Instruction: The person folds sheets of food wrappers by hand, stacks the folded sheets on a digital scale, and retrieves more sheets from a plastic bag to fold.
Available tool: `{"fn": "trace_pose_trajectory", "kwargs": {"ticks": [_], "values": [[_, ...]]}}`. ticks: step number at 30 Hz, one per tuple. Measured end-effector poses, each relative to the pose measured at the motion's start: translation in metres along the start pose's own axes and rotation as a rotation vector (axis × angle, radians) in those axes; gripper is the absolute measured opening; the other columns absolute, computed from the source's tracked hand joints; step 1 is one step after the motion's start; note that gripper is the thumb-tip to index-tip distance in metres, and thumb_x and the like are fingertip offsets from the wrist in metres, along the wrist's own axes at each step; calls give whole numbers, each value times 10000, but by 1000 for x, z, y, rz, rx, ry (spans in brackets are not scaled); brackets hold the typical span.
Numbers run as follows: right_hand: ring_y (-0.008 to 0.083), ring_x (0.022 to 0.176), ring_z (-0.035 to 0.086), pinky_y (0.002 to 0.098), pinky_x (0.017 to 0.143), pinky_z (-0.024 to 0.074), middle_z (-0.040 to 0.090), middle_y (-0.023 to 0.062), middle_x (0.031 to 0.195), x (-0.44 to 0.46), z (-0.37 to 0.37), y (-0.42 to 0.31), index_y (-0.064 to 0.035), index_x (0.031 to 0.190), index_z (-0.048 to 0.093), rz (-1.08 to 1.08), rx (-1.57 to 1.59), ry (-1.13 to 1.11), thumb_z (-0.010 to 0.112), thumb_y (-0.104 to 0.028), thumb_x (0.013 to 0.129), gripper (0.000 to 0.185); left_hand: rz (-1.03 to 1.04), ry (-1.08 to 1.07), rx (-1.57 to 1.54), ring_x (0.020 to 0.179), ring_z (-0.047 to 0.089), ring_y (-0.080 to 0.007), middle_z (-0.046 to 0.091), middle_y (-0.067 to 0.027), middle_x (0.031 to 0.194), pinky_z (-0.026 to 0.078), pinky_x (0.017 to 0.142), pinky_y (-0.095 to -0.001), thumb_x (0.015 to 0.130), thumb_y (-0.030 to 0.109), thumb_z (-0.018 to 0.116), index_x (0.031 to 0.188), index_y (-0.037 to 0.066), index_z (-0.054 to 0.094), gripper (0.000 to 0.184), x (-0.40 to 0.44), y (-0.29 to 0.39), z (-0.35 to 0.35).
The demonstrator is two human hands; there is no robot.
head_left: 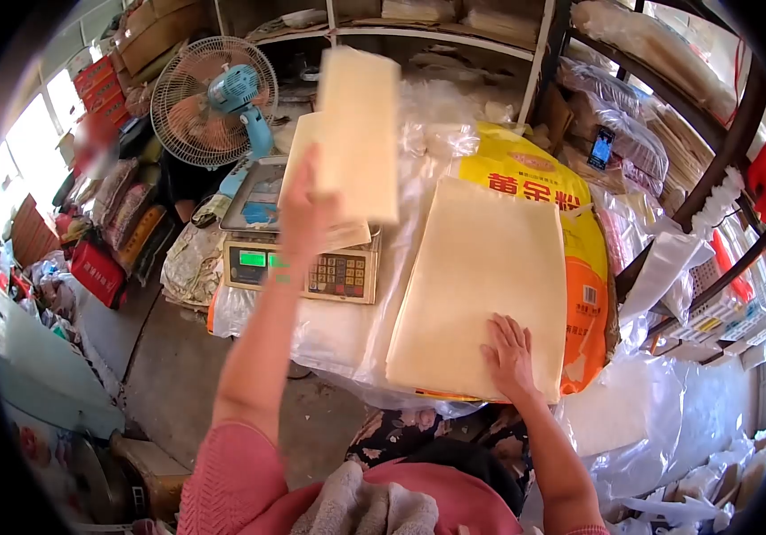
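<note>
A dark rack (751, 107) on the right carries clear plastic bags (628, 134) with pale contents too wrapped to identify. The plastic-covered bench (334, 325) bears a yellow-and-orange printed sack (588, 312), its contents hidden. A stack of large cream sheets (481, 276) lies over the sack, long axis running away from the person, far end tilted slightly right. Left of it stands a digital scale (343, 281), with more cream pieces (298, 152) over its pan. Above the scale, the left hand (307, 196) grips a narrower cream sheet (360, 134), blurred, its long axis pointing away from the person. The right hand (509, 357) lies flat on the stack's near part, fingers extended, grasping nothing.
</note>
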State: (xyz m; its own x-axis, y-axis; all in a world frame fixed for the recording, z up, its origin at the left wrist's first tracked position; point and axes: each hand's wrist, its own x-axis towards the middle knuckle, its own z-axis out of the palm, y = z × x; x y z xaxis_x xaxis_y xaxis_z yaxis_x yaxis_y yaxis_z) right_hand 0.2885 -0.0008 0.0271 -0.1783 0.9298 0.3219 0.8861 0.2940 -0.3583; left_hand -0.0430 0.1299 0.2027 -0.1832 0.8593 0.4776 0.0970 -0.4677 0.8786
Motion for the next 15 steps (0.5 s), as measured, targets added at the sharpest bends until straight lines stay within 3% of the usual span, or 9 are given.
{"fn": "trace_pose_trajectory", "kwargs": {"ticks": [2,5,8,10,12,14,15], "values": [[296,1315,372,534,1082,242,428,79,1407,-3,6,1,-58,1295,488,-7,-18,21,566,-239,877,462,22,35,-51,1039,591,-168,571,-107,1251,468,879,-256,728,-70,520,1390,-17,410,673,52,-1,-30],[297,1326,360,540,1084,241,429,85,1404,-4,9,1,-68,1317,470,-17,-65,44,555,-233,882,473,-298,-111,-169,932,606,-148,624,-94,1127,478,820,-264,734,-31,572,1333,-21,479,606,97,-28,-69],[299,1323,362,545,1079,247,428,89,1402,-4,12,3,-68,1313,471,-4,-57,36,544,-230,887,461,-418,-161,523,922,604,-155,625,-94,1067,479,794,-272,737,7,603,1268,-23,533,537,105,-47,-82],[302,1317,367,548,1073,255,429,92,1397,-5,16,6,-67,1302,479,-8,-59,42,546,-228,889,448,-403,25,74,931,612,-204,631,-118,1018,481,825,-307,722,24,621,1223,-24,557,507,110,-86,-95],[297,1325,356,547,1069,264,415,104,1407,-4,13,4,-63,1285,490,-6,-45,27,551,-211,886,431,88,224,408,1048,576,-261,600,-149,1103,441,930,-358,745,74,638,1219,-9,551,489,86,-73,-78],[295,1286,399,544,1056,283,459,113,1358,-4,12,-3,-70,1257,516,7,-58,11,552,-193,882,396,375,322,713,1199,480,-285,518,-172,1268,358,1030,-389,777,112,643,1285,10,500,537,15,-23,-39],[294,1266,420,543,1050,292,481,117,1334,-3,10,-8,-73,1242,529,1,-68,20,553,-183,880,379,391,211,614,1279,398,-285,450,-164,1345,305,1069,-394,806,141,650,1342,27,448,584,-15,-22,-30]]}}
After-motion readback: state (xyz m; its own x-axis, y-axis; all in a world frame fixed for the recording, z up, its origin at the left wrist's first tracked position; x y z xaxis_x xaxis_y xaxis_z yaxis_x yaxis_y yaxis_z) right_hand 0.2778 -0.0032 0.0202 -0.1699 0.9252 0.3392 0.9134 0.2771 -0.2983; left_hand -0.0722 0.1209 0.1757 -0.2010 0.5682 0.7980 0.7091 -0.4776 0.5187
